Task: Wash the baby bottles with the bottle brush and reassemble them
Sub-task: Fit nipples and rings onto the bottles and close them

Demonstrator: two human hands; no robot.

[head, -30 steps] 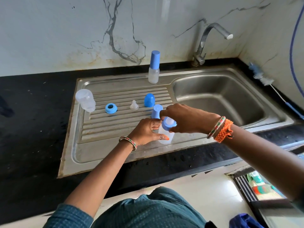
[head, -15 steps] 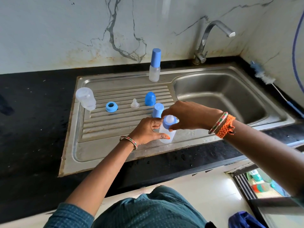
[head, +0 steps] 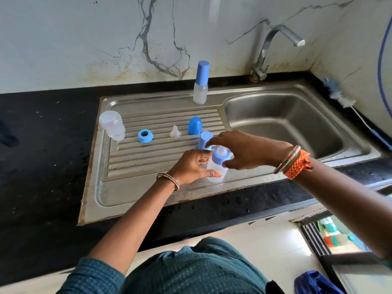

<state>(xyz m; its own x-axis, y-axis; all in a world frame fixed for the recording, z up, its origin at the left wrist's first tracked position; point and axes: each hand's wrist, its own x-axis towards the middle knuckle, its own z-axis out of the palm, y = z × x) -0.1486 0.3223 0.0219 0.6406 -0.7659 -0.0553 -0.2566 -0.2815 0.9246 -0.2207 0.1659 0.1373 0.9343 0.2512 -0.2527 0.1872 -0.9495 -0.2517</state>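
A steel sink (head: 148,194) with a ribbed drainboard sits in a black counter (head: 42,166), its tap (head: 273,45) at the back and a bottle brush (head: 339,95) lying at the right wall. On the drainboard's front edge the left hand (head: 194,166) grips 1 clear bottle (head: 216,174) upright while the right hand (head: 244,151) pinches its blue collar (head: 218,158). Behind stand 1 capped bottle (head: 200,85), 1 upturned bottle (head: 112,125), 2 caps (head: 195,125), 1 ring (head: 145,135) and 1 teat (head: 175,132).

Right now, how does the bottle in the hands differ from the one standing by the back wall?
The held bottle shows a bare teat in its blue ring; the back bottle wears a tall blue cap. The left hand grips the held bottle; the back bottle stands untouched. Both are clear and upright.
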